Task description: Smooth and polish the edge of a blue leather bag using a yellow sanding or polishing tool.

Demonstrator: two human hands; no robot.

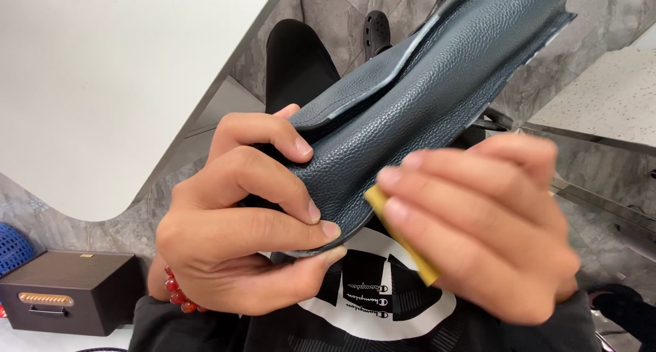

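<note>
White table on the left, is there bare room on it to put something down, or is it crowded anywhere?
The white table is bare across all that shows, up to its curved edge. Crowding is in the middle: the left hand grips the dark leather piece, and the right hand holds a yellow block against it. A brown box sits lower left.

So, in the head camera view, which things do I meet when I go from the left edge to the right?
Blue basket → dark brown box → red bead bracelet → left hand → yellow pad → right hand. The dark blue leather piece spans the middle, so I leave it out.
</note>
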